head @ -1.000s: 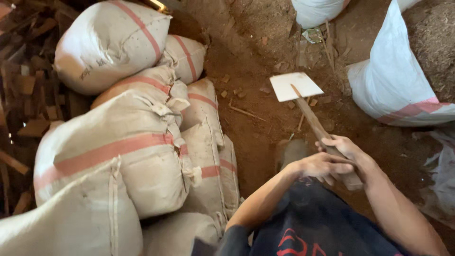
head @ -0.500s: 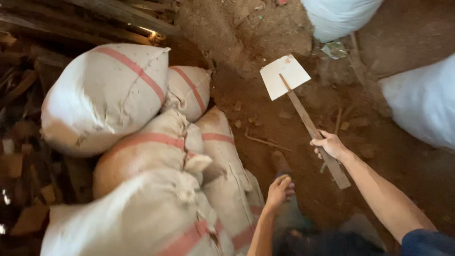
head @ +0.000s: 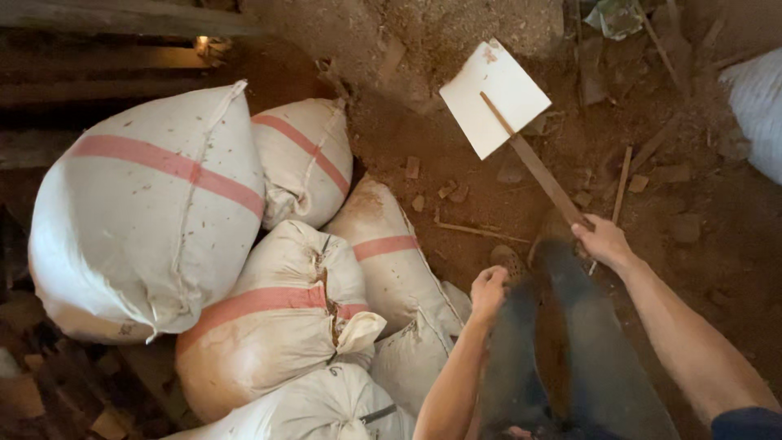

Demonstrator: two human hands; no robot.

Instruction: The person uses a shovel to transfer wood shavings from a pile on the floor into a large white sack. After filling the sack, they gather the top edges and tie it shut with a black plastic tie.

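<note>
My right hand (head: pixel 604 241) grips the wooden handle of a shovel (head: pixel 533 167) whose flat white blade (head: pixel 494 98) rests on the reddish soil ahead of me. My left hand (head: pixel 489 292) hangs closed in a loose fist beside my left leg, holding nothing, close to the nearest filled sack (head: pixel 391 253). My legs in dark trousers (head: pixel 562 342) stand between the two hands.
Several stuffed white sacks with red stripes (head: pixel 151 212) are piled on the left. A soil mound (head: pixel 423 41) rises at the back. Another white sack (head: pixel 757 114) lies at the right edge. Sticks (head: pixel 623 183) and brick bits litter the ground; stacked wood (head: pixel 98 49) runs along the top left.
My left hand has left the shovel handle and dropped to my side. The right hand alone now holds the shovel, and the view has tilted toward the sacks.
</note>
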